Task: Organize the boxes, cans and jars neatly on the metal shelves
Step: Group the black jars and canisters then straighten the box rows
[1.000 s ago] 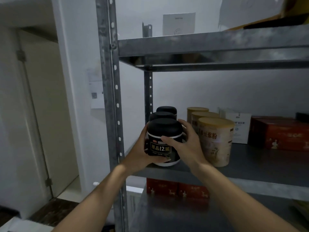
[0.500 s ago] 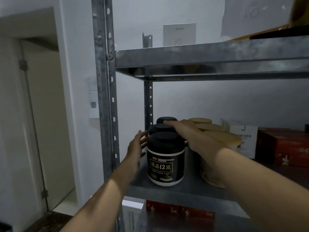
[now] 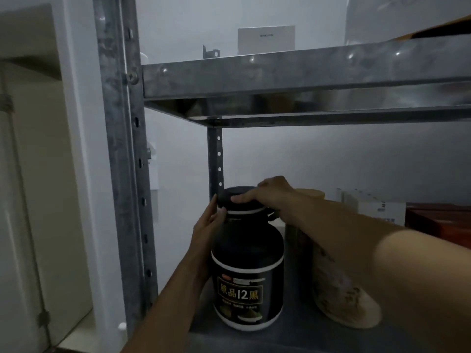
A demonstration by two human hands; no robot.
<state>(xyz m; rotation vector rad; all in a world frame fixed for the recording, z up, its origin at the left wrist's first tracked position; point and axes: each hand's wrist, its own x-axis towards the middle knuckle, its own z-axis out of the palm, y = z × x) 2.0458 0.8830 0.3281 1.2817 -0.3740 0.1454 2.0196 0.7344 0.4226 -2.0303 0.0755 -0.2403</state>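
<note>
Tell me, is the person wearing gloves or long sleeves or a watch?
No gloves: the left hand and the right hand are both bare. No sleeves show either, since both forearms are uncovered as far as the picture goes. I see no watch, ring or bracelet on either wrist.

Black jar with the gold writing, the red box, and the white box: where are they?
Black jar [image 3: 246, 281], head view, on its label front.
Red box [image 3: 438, 222], head view, on its front face.
White box [image 3: 377, 207], head view, on its front face.
</note>
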